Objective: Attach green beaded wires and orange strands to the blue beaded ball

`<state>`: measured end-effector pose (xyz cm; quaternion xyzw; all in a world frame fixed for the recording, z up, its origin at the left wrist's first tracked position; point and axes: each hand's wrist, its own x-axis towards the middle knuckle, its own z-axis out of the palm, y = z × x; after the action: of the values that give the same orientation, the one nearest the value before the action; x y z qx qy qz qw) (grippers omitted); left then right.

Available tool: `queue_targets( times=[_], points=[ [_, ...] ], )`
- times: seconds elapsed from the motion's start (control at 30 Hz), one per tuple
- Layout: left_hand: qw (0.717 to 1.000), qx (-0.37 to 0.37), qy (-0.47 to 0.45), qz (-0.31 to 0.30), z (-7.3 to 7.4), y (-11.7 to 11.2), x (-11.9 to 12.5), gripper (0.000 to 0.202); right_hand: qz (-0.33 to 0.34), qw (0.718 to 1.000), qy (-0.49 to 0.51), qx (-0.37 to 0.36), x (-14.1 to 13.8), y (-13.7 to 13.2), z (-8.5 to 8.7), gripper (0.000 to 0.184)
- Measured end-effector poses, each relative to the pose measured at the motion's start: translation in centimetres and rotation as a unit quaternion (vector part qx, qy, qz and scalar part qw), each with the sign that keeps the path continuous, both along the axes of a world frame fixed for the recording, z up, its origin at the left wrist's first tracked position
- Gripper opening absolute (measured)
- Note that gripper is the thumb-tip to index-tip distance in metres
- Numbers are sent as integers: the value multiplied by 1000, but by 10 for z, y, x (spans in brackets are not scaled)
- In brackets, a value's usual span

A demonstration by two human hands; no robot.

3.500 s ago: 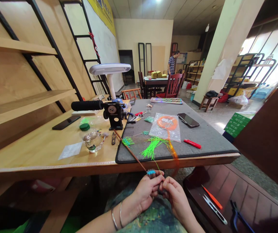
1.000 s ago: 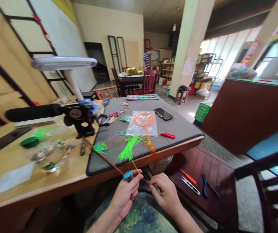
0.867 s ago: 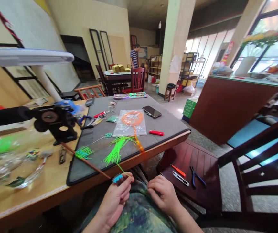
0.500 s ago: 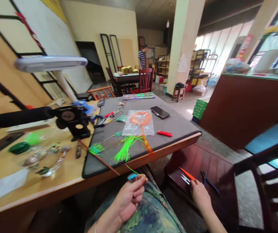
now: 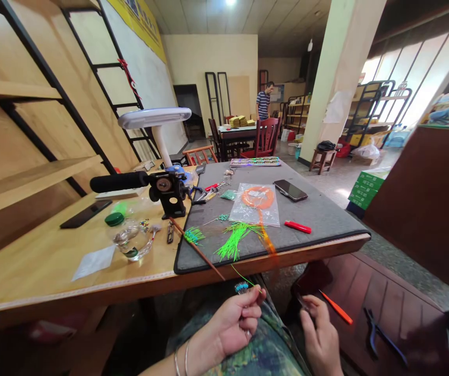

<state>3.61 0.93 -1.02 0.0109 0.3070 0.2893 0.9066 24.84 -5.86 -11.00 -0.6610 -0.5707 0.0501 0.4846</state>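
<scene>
My left hand (image 5: 234, 324) rests over my lap below the table edge, its fingers pinched on a small blue beaded piece (image 5: 242, 286) with a thin green wire rising from it. A long brown stick (image 5: 197, 249) slants from the table down toward that hand. To the right, my right hand (image 5: 320, 337) is closed round small metal thread snips (image 5: 302, 302), just left of the orange-handled tool (image 5: 336, 308) on the dark wooden bench (image 5: 389, 303).
The grey mat (image 5: 326, 219) holds a bundle of green wires (image 5: 234, 240), an orange coil in a plastic bag (image 5: 256, 201), a phone (image 5: 290, 190) and a red lighter (image 5: 298, 226). A microphone stand (image 5: 165, 190), lamp and glass bowl (image 5: 130, 240) stand left. Blue pliers (image 5: 381, 334) lie on the bench. A person (image 5: 263, 102) stands far back.
My right hand left the beaded piece, reached right to the bench, took up the snips and came back toward my lap. My left hand kept its pinch. The view swung right, then back.
</scene>
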Motion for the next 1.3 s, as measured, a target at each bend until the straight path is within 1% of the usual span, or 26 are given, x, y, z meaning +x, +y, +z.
queue_targets(
  times=[0.07,0.1,0.13,0.2,0.3,0.43,0.63,0.87,1.0,1.2,1.3],
  points=[
    [1000,1,-16,4,2,-1,-1,15,74,996,-18,51,-28,4,31,27],
    [1000,3,-23,4,3,-1,-1,16,92,993,-31,73,-39,7,44,27],
    [1000,4,-29,3,3,-1,-1,17,106,989,-41,89,-47,10,53,28],
    [999,4,-37,1,4,-2,-1,17,129,984,-60,112,-58,16,62,29],
    [999,-4,-36,4,3,-2,-1,18,152,977,-82,127,-64,24,61,31],
    [999,-8,-45,8,1,-1,-1,21,144,974,-106,137,-67,29,56,33],
    [999,-19,-41,8,1,0,-1,25,143,972,-117,144,-68,30,57,35],
    [999,-16,-31,17,-2,0,0,26,140,974,-122,133,-69,31,56,40],
    [999,-13,-28,20,-3,0,1,25,147,974,-115,126,-69,31,54,39],
    [1000,-1,-26,13,-4,-1,1,26,152,974,-118,120,-69,31,58,39],
    [1000,-2,-19,17,-4,-1,0,21,151,974,-119,122,-69,31,58,38]
  ],
)
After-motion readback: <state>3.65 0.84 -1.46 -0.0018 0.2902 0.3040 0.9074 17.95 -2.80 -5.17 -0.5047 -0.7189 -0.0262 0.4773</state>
